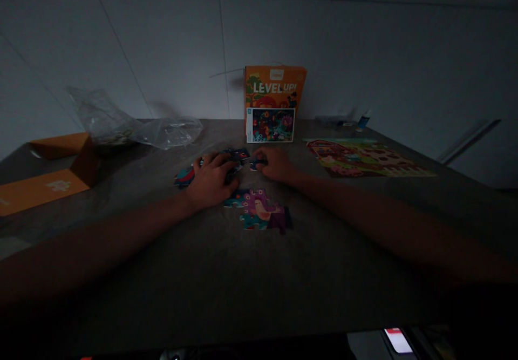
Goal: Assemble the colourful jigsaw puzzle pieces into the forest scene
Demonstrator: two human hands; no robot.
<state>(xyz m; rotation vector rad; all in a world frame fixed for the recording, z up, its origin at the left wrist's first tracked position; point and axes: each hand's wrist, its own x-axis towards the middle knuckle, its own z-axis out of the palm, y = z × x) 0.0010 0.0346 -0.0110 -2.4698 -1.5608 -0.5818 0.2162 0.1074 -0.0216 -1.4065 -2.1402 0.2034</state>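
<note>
My left hand point(213, 179) lies flat with fingers spread over a joined patch of dark blue puzzle pieces point(185, 176), covering much of it. Beside that patch, on its right, my right hand point(275, 164) pinches a small dark puzzle piece point(254, 164) between thumb and fingers. A second joined section point(259, 211), purple and teal with a pale bird-like figure, rests on the table nearer to me. Behind my hands a reference picture card point(271, 125) with a dark, colourful scene leans on an orange box point(275, 82) marked "LEVEL UP!".
An open orange box tray point(52, 187) sits at the left, with a clear plastic bag point(162, 133) behind it. On the right lies a farm-scene puzzle point(364, 157). A small blue-and-white bottle point(363, 120) stands at the back right. A lit phone point(397, 341) shows below the table's front edge.
</note>
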